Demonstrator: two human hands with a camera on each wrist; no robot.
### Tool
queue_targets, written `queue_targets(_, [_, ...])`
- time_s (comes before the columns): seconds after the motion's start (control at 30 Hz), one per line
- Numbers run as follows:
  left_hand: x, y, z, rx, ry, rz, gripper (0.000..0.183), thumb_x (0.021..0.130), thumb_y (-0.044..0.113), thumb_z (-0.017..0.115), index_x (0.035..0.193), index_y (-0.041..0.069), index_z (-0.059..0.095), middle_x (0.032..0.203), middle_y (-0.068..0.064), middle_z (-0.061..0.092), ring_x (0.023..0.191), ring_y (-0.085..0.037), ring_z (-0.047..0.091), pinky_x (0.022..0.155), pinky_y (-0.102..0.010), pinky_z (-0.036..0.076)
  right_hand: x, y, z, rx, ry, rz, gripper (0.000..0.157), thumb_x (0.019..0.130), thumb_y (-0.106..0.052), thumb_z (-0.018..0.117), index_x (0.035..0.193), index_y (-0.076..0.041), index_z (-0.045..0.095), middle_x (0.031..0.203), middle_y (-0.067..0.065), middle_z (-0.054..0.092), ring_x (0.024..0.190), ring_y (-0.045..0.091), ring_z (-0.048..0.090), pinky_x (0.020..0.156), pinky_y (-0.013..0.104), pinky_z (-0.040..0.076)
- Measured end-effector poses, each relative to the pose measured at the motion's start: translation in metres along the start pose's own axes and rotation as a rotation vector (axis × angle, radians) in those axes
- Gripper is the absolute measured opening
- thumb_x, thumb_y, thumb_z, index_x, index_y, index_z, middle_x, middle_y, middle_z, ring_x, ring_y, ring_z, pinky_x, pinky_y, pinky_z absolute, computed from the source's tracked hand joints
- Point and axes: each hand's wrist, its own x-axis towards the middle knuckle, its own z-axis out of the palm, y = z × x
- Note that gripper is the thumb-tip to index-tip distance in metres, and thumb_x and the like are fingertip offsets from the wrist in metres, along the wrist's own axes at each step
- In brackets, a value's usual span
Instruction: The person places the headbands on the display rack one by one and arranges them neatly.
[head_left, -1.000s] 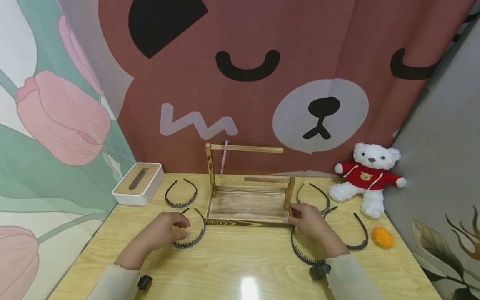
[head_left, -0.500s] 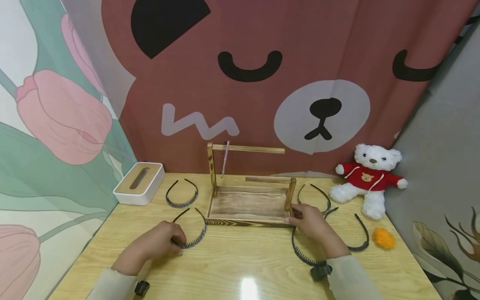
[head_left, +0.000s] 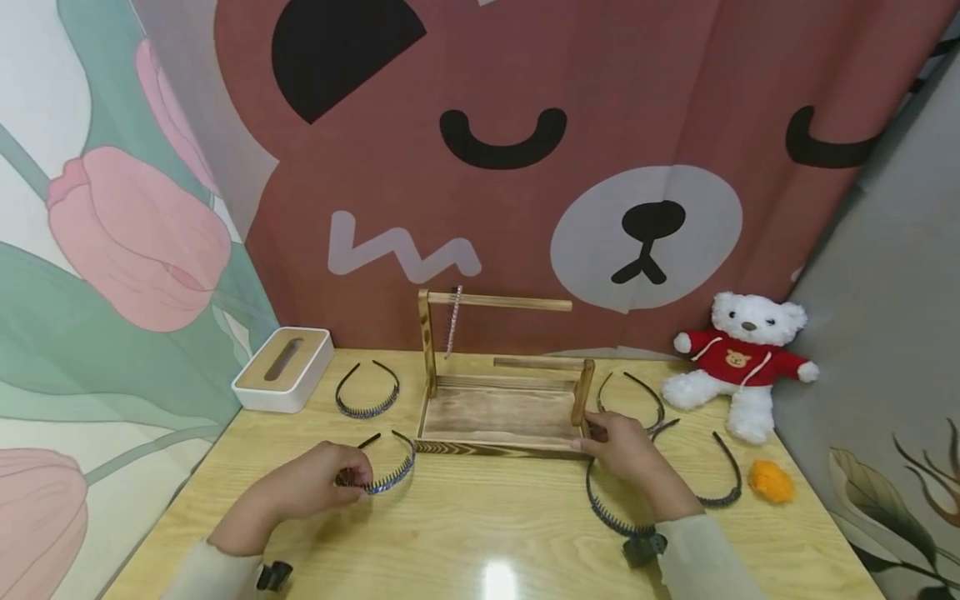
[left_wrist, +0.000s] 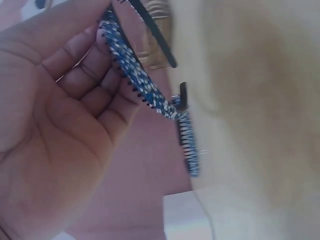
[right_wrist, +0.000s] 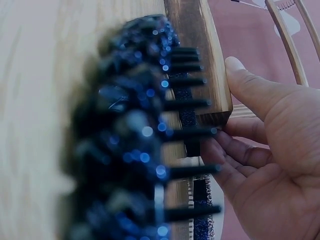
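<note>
My left hand point(head_left: 318, 482) pinches a toothed headband point(head_left: 397, 473) at the left front of the table. Blue and silver glitter covers its band in the left wrist view, where its teeth show along one edge. My right hand point(head_left: 626, 450) grips the right front corner of a wooden rack point(head_left: 502, 412), thumb on one face and fingers on the other in the right wrist view. The rack has a shallow tray, a high bar point(head_left: 517, 303) and a lower bar point(head_left: 536, 363). A pale pink beaded headband point(head_left: 453, 323) hangs from the high bar.
Another headband point(head_left: 367, 412) lies at back left, near a white box with a wooden lid point(head_left: 281, 371). Several dark headbands point(head_left: 618, 525) lie around my right hand. A white teddy bear point(head_left: 742, 358) in red and an orange fluffy lump point(head_left: 771, 482) are at right.
My left hand has come down to the front left headband, taken hold of it and tilted it up. The right hand keeps its grip on the rack's corner.
</note>
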Motion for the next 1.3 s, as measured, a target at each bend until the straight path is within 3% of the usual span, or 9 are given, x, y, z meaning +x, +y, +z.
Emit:
queue_targets(0.13, [0.003,0.011,-0.013,-0.132,0.113,0.024,0.001,0.105,0.016,0.075,0.105,0.016,0.074,0.094,0.009,0.071,0.085,-0.002,0.064,0.075,-0.026,0.058,0.000,0.001,0.000,-0.005,0.007,-0.007,0.069,0.101,-0.032,0.081,0.155,0.004,0.058,0.133,0.022,0.073,0.118,0.035,0.076,0.100,0.053,0.063])
queue_targets(0.3, [0.015,0.029,-0.022,-0.488,0.360,-0.057,0.014,0.112,0.014,0.064,0.117,0.003,0.071,0.099,0.001,0.072,0.090,-0.008,0.067,0.081,-0.025,0.060,0.000,0.002,0.000,-0.007,0.010,-0.015,0.067,0.101,-0.032,0.082,0.153,0.005,0.060,0.132,0.023,0.074,0.116,0.035,0.076,0.098,0.052,0.064])
queue_targets(0.4, [0.027,0.041,-0.027,-0.768,0.480,-0.084,0.016,0.115,0.017,0.058,0.114,0.006,0.070,0.095,0.004,0.069,0.087,-0.008,0.064,0.081,-0.021,0.058,0.000,0.002,0.000,-0.006,0.010,-0.007,0.067,0.101,-0.031,0.081,0.153,0.004,0.059,0.132,0.022,0.074,0.116,0.035,0.076,0.097,0.052,0.064])
queue_targets(0.5, [0.038,0.051,-0.032,-1.021,0.562,-0.069,0.023,0.117,0.018,0.053,0.106,0.011,0.072,0.093,0.005,0.069,0.084,-0.008,0.062,0.078,-0.020,0.057,0.000,0.003,0.000,-0.009,0.010,-0.006,0.066,0.101,-0.030,0.081,0.154,0.004,0.059,0.132,0.022,0.073,0.116,0.035,0.076,0.097,0.052,0.064])
queue_targets(0.57, [0.043,0.057,-0.037,-1.116,0.609,-0.065,0.030,0.118,0.018,0.050,0.102,0.015,0.074,0.092,0.005,0.070,0.084,-0.007,0.062,0.079,-0.019,0.057,0.000,0.003,0.000,-0.004,0.008,-0.008,0.066,0.101,-0.031,0.081,0.154,0.004,0.059,0.132,0.021,0.073,0.116,0.034,0.076,0.097,0.052,0.064])
queue_targets(0.73, [0.054,0.078,-0.056,-1.234,0.670,-0.052,0.036,0.119,0.017,0.046,0.105,0.019,0.080,0.099,0.004,0.070,0.094,-0.008,0.062,0.086,-0.021,0.056,0.001,0.003,0.001,-0.003,0.005,-0.009,0.067,0.101,-0.031,0.081,0.154,0.004,0.059,0.132,0.021,0.074,0.116,0.034,0.076,0.096,0.051,0.064])
queue_targets(0.87, [0.067,0.100,-0.073,-1.255,0.721,0.008,0.032,0.118,0.014,0.048,0.111,0.018,0.079,0.104,0.003,0.071,0.097,-0.009,0.063,0.088,-0.021,0.055,0.000,0.002,0.000,-0.009,0.006,-0.005,0.067,0.102,-0.031,0.080,0.155,0.004,0.058,0.133,0.021,0.073,0.116,0.034,0.075,0.095,0.051,0.064])
queue_targets(1.03, [0.089,0.124,-0.091,-1.255,0.814,0.091,0.028,0.116,0.012,0.052,0.107,0.014,0.078,0.102,0.001,0.072,0.092,-0.009,0.065,0.083,-0.019,0.054,0.000,0.003,0.000,-0.008,0.006,-0.004,0.068,0.102,-0.032,0.080,0.156,0.003,0.057,0.135,0.022,0.073,0.117,0.034,0.075,0.095,0.050,0.065])
queue_targets(1.3, [0.119,0.140,-0.109,-1.273,0.866,0.098,0.023,0.115,0.014,0.053,0.105,0.010,0.074,0.099,-0.001,0.070,0.092,-0.012,0.063,0.085,-0.020,0.055,-0.001,0.001,0.000,0.005,0.009,-0.005,0.065,0.102,-0.030,0.081,0.154,0.003,0.059,0.132,0.021,0.074,0.116,0.035,0.076,0.093,0.049,0.066])
